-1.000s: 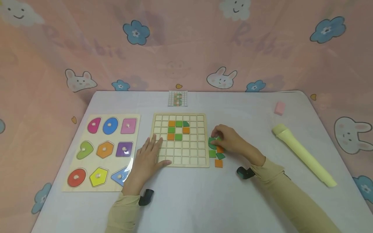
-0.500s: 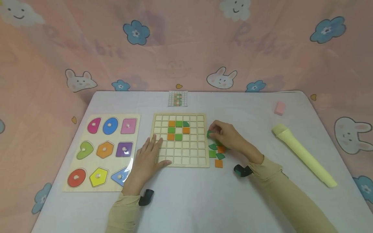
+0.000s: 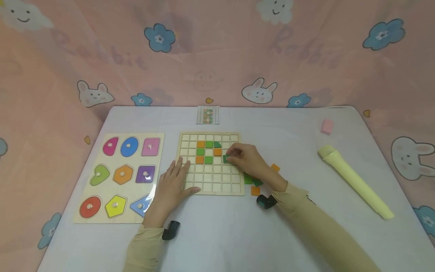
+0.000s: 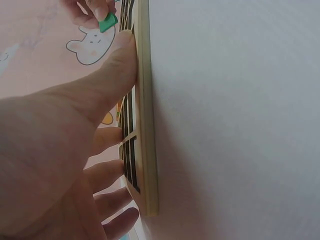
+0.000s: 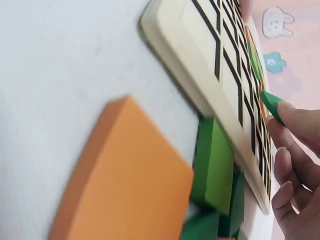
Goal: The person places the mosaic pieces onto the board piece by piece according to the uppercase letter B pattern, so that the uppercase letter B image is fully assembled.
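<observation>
I can see the right hand (image 3: 249,160) pinching a dark green piece (image 3: 225,158) between its thumb and finger. The piece is over the grid board (image 3: 217,187), just in front of the fingertips, and I can't tell if it touches the wood. Its whole shape is partly hidden from me by the fingers.

The left hand (image 3: 171,189) lies on the near left part of the board with its fingers spread and its thumb on the front edge. Just past its fingertips, seven pieces sit in the squares: three orange, three light green and one dark green with a round corner.

Under the right hand and wrist, I see loose pieces on the table (image 3: 217,234). An orange square (image 3: 255,191) is nearest me, and a light green piece (image 3: 248,178) is right by the board.

Left of the left hand is a shape puzzle (image 3: 113,161) with knobs. Well to the right of the right hand is a yellow tube (image 3: 355,181).
</observation>
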Available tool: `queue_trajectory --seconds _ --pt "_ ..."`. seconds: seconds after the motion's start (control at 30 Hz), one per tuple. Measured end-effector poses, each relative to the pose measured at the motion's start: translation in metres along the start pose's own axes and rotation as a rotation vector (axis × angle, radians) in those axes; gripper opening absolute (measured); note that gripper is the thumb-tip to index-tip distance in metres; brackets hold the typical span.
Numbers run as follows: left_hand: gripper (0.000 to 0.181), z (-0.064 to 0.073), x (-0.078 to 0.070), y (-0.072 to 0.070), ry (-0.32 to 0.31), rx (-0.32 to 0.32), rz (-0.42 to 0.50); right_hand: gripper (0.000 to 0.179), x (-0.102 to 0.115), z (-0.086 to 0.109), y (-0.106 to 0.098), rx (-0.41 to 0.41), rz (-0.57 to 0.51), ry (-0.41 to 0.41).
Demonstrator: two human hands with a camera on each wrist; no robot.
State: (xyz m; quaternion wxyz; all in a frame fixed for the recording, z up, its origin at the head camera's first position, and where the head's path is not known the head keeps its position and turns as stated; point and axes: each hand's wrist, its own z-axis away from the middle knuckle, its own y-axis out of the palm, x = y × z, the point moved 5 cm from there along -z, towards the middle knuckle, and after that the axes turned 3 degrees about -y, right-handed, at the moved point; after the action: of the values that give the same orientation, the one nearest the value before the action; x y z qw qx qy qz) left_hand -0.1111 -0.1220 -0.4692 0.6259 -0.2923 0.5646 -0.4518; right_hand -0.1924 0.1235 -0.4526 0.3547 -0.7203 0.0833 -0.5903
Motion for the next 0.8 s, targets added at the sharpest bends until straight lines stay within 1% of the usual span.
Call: queue_trajectory --seconds 0.27,0.4,0.63,0.8 --pt "0.096 0.000 -0.001 -0.001 0.003 -0.002 0.001 0.009 0.005 -0.009 0.018 0.018 0.003 0.024" --pt "0.096 0.001 -0.001 -0.002 0.006 -0.005 -0.005 0.010 0.007 -0.011 0.021 0.012 0.033 0.026" --pt "0.095 0.000 -0.001 -0.002 0.004 -0.005 -0.005 0.011 0.008 -0.016 0.025 0.008 0.090 0.058" --pt "0.095 0.001 -0.001 -0.003 0.008 -0.006 -0.001 0.010 0.009 -0.017 0.026 0.005 0.105 0.053"
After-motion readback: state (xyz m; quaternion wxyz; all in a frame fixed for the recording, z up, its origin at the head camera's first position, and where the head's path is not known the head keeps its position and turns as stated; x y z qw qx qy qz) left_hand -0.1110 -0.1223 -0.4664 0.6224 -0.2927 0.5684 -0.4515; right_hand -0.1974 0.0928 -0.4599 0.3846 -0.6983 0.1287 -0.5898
